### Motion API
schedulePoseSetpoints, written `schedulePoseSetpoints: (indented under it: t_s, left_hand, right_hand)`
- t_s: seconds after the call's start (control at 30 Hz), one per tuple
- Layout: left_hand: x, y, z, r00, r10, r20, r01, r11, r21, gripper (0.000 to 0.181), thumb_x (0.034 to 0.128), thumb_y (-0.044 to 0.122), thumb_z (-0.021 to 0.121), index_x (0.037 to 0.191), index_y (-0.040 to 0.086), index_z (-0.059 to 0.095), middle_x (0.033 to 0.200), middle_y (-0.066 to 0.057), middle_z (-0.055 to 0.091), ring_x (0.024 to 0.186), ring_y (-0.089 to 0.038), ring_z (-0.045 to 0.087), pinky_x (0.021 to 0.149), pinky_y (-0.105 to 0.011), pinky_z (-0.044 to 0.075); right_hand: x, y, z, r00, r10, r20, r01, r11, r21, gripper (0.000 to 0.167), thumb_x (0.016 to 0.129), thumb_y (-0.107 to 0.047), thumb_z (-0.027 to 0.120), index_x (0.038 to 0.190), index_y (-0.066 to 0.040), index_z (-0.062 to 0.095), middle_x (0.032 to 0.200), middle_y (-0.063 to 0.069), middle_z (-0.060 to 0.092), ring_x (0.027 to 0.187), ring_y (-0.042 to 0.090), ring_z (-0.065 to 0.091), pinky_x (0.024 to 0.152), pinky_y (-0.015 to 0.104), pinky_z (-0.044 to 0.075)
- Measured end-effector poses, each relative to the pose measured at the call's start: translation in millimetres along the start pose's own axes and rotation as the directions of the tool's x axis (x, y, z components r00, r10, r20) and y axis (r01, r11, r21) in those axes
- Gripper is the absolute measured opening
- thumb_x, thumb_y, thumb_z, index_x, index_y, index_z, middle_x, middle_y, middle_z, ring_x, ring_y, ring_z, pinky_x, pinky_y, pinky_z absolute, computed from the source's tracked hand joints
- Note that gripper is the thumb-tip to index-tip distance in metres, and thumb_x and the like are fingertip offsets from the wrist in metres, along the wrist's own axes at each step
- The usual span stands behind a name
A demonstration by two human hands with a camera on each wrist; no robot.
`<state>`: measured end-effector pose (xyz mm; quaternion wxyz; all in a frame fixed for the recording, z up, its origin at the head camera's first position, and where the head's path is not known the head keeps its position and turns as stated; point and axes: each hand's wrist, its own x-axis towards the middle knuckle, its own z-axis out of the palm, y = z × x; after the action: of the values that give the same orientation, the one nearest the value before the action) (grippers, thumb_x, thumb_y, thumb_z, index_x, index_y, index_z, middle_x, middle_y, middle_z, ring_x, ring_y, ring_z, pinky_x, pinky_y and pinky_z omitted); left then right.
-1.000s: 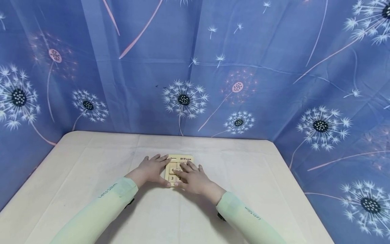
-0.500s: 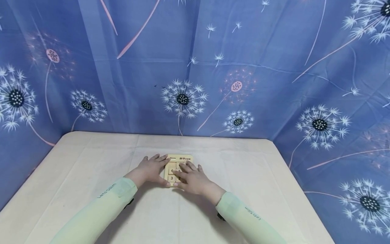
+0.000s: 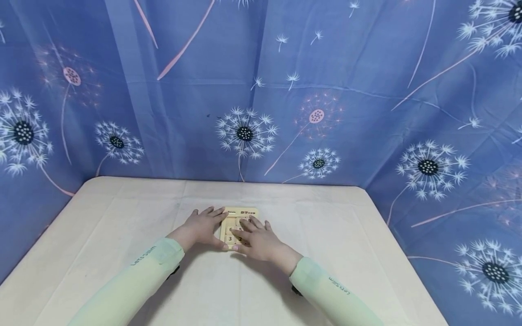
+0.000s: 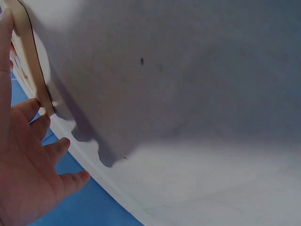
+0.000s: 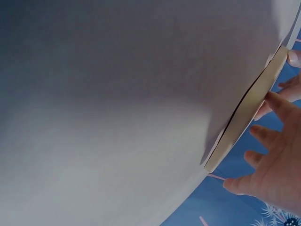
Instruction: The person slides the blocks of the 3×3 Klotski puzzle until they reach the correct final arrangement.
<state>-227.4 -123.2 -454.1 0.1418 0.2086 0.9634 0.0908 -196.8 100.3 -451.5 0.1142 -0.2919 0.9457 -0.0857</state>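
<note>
A pale yellow number board (image 3: 229, 248) lies flat on the table, with numbered tiles in it; 6, 5, 3 and 2 can be read. My left hand (image 3: 200, 227) holds its left side, forefinger at the far corner and thumb at the near edge, the other fingers spread. Over the right part is my right hand (image 3: 261, 240), its fingers extended onto the tiles and its thumb by the near edge, hiding several tiles. The left wrist view shows the board's edge (image 4: 35, 61) between thumb and forefinger; the right wrist view shows the board's side (image 5: 249, 106) beside spread fingertips.
A pale cloth covers the table (image 3: 326, 217). Blue curtains (image 3: 183, 113) with dandelion prints hang behind it and along both sides. Both forearms, in light green sleeves, reach in from the near edge.
The 6 tile has shifted slightly toward the near side, closer to the 3 tile, and more of the 5 tile shows. The board and both hands have hardly moved.
</note>
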Motion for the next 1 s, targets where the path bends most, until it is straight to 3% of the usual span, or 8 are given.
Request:
schedulePoseSetpoints:
  t_s: [0.4, 0.63, 1.0]
  left_hand:
    - [0.2, -2.0, 2.3, 1.000, -0.004, 0.005, 0.004, 1.000, -0.008, 0.111, 0.0741, 0.069, 0.079, 0.159, 0.011, 0.037, 0.171, -0.008, 0.029, 0.156, -0.043, 0.027, 0.119, -0.076, 0.025]
    - [-2.5, -2.7, 2.9, 1.000, 0.003, 0.003, -0.003, 1.000, -0.017, 0.111, 0.0742, 0.069, 0.080, 0.159, 0.010, 0.038, 0.170, -0.009, 0.029, 0.156, -0.044, 0.027, 0.120, -0.077, 0.024]
    - [-0.4, -1.0, 1.7, 1.000, 0.006, -0.008, -0.006, 1.000, -0.028, 0.112, 0.0737, 0.068, 0.080, 0.159, 0.010, 0.038, 0.170, -0.009, 0.030, 0.156, -0.043, 0.027, 0.120, -0.076, 0.024]
  right_hand:
    - [-2.4, 5, 0, 1.000, -0.018, 0.015, 0.018, 1.000, -0.016, 0.058, 0.102, -0.059, 0.049, 0.153, -0.032, 0.049, 0.171, 0.006, 0.029, 0.161, 0.035, 0.020, 0.124, 0.071, 0.021]
    - [-4.1, 12, -1, 0.998, -0.048, -0.037, 0.047, 0.999, -0.027, 0.056, 0.103, -0.055, 0.049, 0.152, -0.030, 0.050, 0.167, 0.008, 0.037, 0.158, 0.038, 0.026, 0.122, 0.073, 0.026]
    - [2.0, 24, -3, 0.999, 0.037, -0.040, -0.037, 0.999, -0.010, 0.059, 0.105, -0.055, 0.045, 0.155, -0.024, 0.047, 0.168, 0.011, 0.035, 0.158, 0.041, 0.024, 0.122, 0.072, 0.025]
